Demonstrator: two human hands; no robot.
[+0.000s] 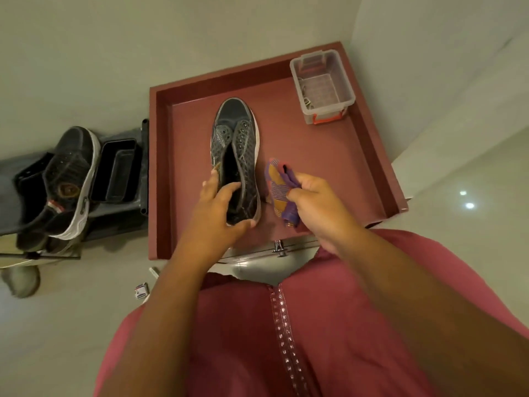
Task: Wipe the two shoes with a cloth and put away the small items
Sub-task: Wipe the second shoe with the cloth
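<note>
We're curling our left hand [221,202] fingers round the heel collar of the dark shoe [236,159], which is lying toe-away on the red tray [372,156]. Our right hand [312,202] is pinching the purple cloth [279,190] just beside it. A clear bin [322,84] is sitting in the tray's far corner (small items inside, blurry). The second shoe [68,179] is resting on a dark rack [120,173] to the left.
</note>
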